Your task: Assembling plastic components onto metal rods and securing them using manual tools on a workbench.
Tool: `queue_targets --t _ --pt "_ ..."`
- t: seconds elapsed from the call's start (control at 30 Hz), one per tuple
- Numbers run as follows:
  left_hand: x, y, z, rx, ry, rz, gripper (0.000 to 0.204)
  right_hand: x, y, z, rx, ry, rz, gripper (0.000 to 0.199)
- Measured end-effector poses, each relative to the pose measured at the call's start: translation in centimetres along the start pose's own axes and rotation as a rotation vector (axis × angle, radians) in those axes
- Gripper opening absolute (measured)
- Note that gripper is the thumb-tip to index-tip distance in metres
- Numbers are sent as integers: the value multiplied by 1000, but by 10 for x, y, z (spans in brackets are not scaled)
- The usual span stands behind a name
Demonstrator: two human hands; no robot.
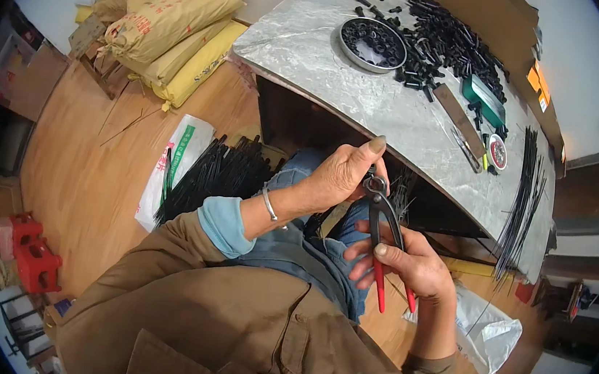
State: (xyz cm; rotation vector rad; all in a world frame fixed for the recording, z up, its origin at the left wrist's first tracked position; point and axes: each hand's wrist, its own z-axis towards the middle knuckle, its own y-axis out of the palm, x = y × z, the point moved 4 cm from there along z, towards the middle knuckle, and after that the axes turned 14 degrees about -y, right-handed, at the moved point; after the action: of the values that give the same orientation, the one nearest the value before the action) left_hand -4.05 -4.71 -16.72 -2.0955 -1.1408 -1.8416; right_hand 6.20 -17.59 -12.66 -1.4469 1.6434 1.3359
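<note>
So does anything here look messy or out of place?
A little. Short black tubes lie scattered loose across the grey table beside the round tin rather than in it. A bundle of thin black rods spills from a white bag on the floor. The red-handled pincers look intact.

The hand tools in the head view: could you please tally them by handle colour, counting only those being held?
Red-handled pliers: 1, handles in the right hand, jaws at the left hand
Tools with any other handle colour in the hands: 0
Total: 1
</note>
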Motion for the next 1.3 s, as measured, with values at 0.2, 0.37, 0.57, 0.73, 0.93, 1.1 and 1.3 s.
queue_targets --t 0.2,0.37,0.57,0.73,0.93,1.1,1.3 --pt "-6 10 -2 -11 -30 174 80 -3 5 -18 48 116 86 27" --pt "-11 14 -2 68 36 212 78 3 -5 -12 79 178 -399 21" --pt "-15 12 7 58 -12 152 76 -3 -9 -19 67 -5 -201 26" --pt "-12 20 6 -17 -25 57 66 -17 -16 -27 65 155 -248 29" --pt "-13 26 6 67 -19 154 69 -14 -16 -29 129 167 -290 16" --pt "-17 29 9 152 22 180 71 4 -16 -23 221 32 -560 9" --pt "-13 21 13 237 141 197 69 12 -17 0 303 -236 -879 10"
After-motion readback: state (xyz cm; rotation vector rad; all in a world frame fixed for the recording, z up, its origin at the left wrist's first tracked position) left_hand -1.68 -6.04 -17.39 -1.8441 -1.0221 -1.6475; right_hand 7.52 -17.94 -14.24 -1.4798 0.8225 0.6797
